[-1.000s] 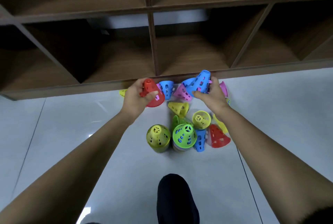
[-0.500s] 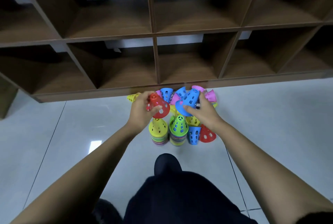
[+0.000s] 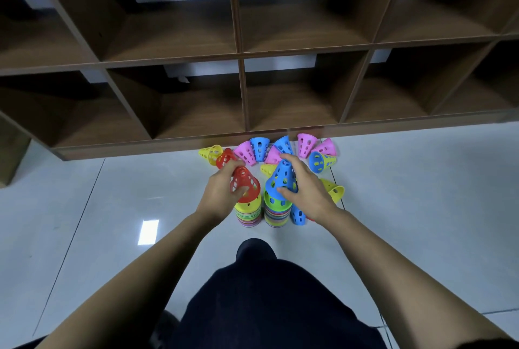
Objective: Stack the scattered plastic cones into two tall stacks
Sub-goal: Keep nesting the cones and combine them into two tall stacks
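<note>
Head view: left hand (image 3: 222,191) grip clamped round red perforated plastic cone (image 3: 245,184), directly over left multicoloured cone stack (image 3: 247,215). Right hand (image 3: 306,191) grip clamped round blue perforated plastic cone (image 3: 282,179), tilted, over green-topped right stack (image 3: 276,212). Beyond both grips: loose cones (image 3: 258,148), pink, blue, yellow, on grey tiled floor (image 3: 421,194) by brown wooden shelf (image 3: 280,113).

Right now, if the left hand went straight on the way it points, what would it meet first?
Probably the loose red cone lying just past the left hand, which grips a second red cone. Depth is unclear; the hand may pass above it.
</note>
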